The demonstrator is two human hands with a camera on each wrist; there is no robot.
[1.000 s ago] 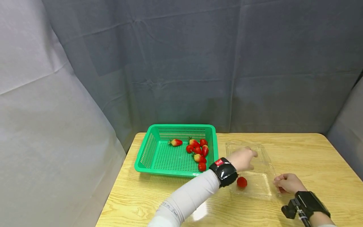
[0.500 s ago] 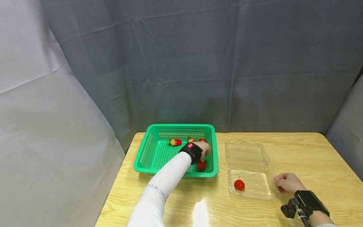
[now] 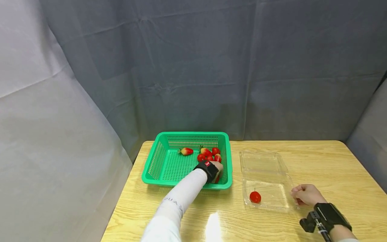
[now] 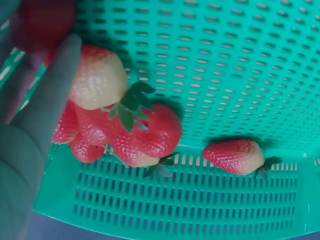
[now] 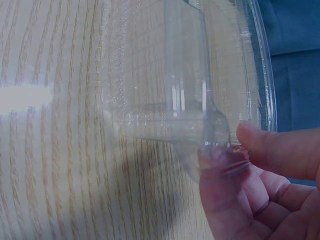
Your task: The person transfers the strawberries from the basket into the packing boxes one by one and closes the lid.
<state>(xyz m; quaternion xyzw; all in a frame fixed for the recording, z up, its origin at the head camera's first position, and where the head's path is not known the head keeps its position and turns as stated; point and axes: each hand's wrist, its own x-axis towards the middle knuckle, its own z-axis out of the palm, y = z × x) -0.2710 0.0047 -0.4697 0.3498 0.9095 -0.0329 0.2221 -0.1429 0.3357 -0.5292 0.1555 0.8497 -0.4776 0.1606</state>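
Observation:
In the head view my left hand (image 3: 218, 166) is down in the right front of a green basket (image 3: 187, 185). The left wrist view shows its fingers around a smooth red tomato (image 4: 42, 22), which the hand partly hides. Right beside these fingers lie a pale-shouldered strawberry (image 4: 100, 80) and several other red fruits. My right hand (image 3: 308, 195) pinches the corner of a clear plastic clamshell box (image 5: 185, 100) between thumb and fingers. The box lies with its lid folded back, and one red tomato (image 3: 255, 197) sits at its left front.
A single strawberry (image 3: 186, 151) lies apart at the back of the basket. The wooden table (image 3: 317, 161) runs back to a grey cloth (image 3: 193, 67), and a pale cloth (image 3: 60, 151) hangs at the left.
My left hand has moved from over the clear box leftward into the basket, then toward the basket's front. The tomato in the box is uncovered. My right hand has stayed put.

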